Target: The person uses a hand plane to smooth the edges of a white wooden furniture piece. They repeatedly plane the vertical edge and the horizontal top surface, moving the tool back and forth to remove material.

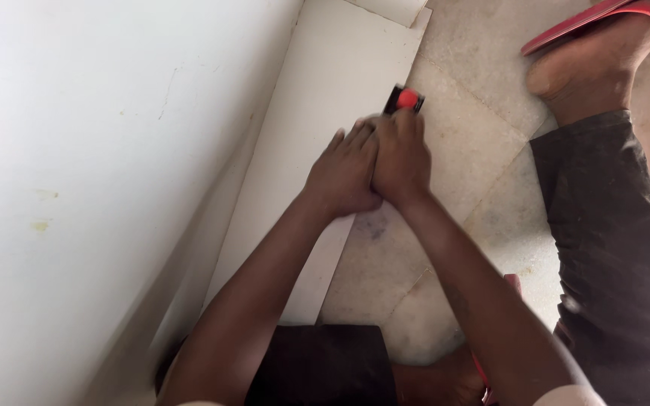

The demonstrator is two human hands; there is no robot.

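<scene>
I'm looking straight down now, and both hands are bunched together at the edge of a long, flat white board [325,113] lying on the floor [475,143]. The board is smooth and matte, a narrow rectangle running alongside the pale wall [99,150], which is plain with a few faint yellowish marks. The floor is stone tile, speckled grey-beige, with thin joint lines crossing it.

The right hand [400,162] is clenched over a small black tool with a red knob [406,98], only its top end poking out past the fingers; the tool sits right at the board's right edge. The left hand [344,173] lies on the board, fingers pointing forward and pressed against the right hand, palm down; I can't tell whether it grips anything or just bears on the surface. Both forearms come in stretched from below, converging at the wrists.

To the right, a leg in dark fabric [611,248] and a foot in a red sandal [603,15], heel raised off the sole.
</scene>
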